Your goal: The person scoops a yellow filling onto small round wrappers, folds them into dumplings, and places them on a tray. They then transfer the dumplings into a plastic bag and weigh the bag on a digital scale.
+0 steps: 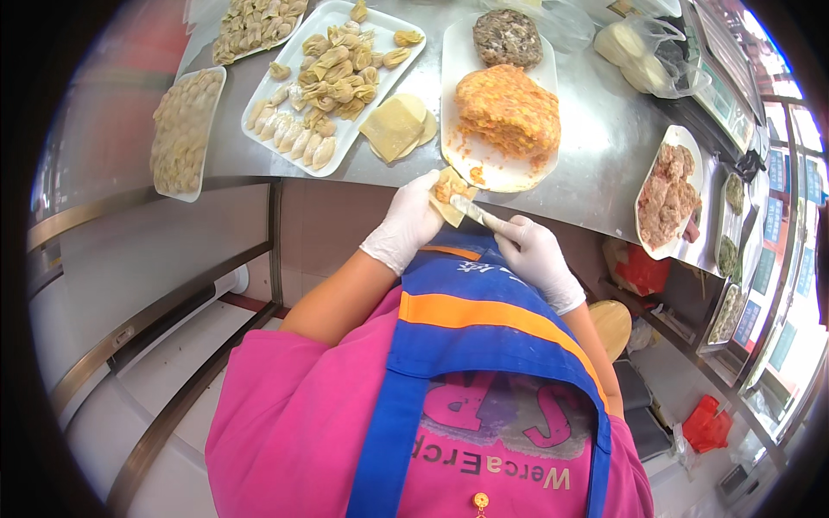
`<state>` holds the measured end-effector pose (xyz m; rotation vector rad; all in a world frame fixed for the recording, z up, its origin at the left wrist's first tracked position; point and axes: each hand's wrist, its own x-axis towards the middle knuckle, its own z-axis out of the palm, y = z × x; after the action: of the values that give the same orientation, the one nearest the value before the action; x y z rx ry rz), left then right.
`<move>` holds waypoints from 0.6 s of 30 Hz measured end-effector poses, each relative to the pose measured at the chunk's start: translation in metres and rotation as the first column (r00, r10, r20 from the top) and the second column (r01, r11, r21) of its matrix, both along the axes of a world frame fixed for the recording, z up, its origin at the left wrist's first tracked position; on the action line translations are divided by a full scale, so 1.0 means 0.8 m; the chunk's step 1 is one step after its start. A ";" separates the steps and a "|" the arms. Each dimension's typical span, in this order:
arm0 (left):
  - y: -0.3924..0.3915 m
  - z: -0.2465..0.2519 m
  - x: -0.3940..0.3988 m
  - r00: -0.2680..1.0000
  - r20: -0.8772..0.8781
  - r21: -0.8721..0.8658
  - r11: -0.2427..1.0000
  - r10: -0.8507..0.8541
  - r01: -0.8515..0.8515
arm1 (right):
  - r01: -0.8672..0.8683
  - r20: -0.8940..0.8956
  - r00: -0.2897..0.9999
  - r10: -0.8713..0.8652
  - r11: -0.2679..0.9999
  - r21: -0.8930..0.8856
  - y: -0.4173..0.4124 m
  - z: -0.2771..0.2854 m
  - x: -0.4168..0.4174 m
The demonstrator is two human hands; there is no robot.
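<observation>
In my gloved left hand [414, 217] lies a thin dough wrapper [448, 210] with a dab of orange filling [445, 190] on it. My gloved right hand [532, 251] grips a light-coloured spatula [482, 213], its tip touching the wrapper beside the filling. Just beyond, a white tray [456, 158] carries a large orange mound of filling [508, 113] and a dark grey ball of filling [508, 37]. Left of it, a stack of square and round wrappers [396, 128] rests on the steel table [414, 71].
Filled dumplings lie on a white tray [353, 139], with further dumpling trays [188, 133] to the left. At right stand a plate of pinkish minced meat [670, 194], dough in a plastic bag [638, 55] and a scale [725, 107]. The table's front edge [363, 182] runs before me.
</observation>
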<state>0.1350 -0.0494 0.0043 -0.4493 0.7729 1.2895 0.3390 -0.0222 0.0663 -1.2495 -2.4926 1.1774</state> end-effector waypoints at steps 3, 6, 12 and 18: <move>-0.007 0.036 -0.007 0.990 -0.139 0.018 1.000 0.009 -0.007 | 0.020 -0.108 0.994 -0.029 0.996 -0.087 0.005 0.008 0.016; -0.002 0.046 -0.006 0.987 -0.161 0.205 0.978 -0.009 0.043 | 0.174 -0.366 0.910 -0.197 0.980 -0.096 0.008 0.021 -0.002; 0.025 0.052 0.002 0.996 -0.048 0.277 0.959 0.073 -0.057 | 0.143 -0.145 0.980 -0.135 0.988 0.048 0.009 0.028 -0.012; 0.032 0.056 0.000 0.991 -0.126 0.254 0.967 0.048 -0.014 | 0.233 -0.251 0.942 -0.224 0.973 0.006 0.020 0.035 0.004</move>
<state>0.1352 -0.0236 0.0494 -0.1728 0.7011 1.4362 0.3423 -0.0060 0.0941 -1.2541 -2.1163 1.1474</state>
